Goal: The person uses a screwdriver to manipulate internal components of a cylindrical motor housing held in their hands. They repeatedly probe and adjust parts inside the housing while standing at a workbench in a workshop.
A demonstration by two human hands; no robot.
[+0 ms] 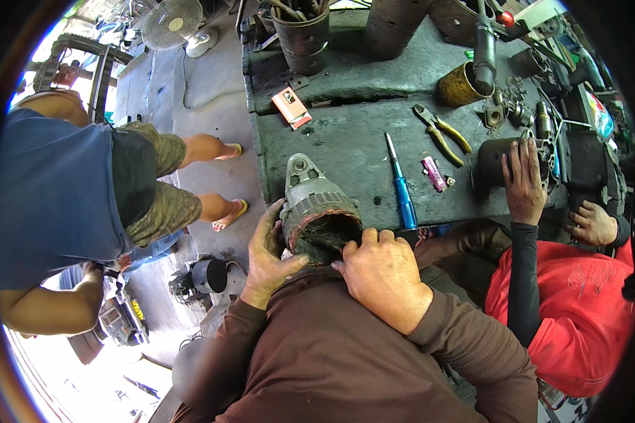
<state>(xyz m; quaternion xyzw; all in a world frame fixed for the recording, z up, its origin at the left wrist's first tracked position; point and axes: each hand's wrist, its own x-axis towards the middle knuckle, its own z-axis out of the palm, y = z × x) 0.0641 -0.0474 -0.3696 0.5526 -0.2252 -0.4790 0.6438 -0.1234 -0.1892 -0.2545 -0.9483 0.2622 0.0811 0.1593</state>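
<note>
A grey metal alternator housing (319, 200) with a ring of copper windings (323, 218) around its open end is held at the bench's near edge, its dark hollow facing me. My left hand (269, 259) is closed around the housing's left side, thumb at the lower rim. Curled against the right of the opening, my right hand (388, 278) grips the rim; some of its fingertips are hidden. A blue-handled screwdriver (403, 199) lies right of the housing, beyond my right hand. Farther off are yellow-handled pliers (444, 137) and a pink lighter (434, 173).
On the dark workbench (346, 151) lie a red-and-white packet (291, 108), a metal bucket (301, 44) and a rusty yellow can (463, 84). At right, a co-worker's hand (523, 180) rests on a dark cylindrical part. Another person (56, 197) stands at left.
</note>
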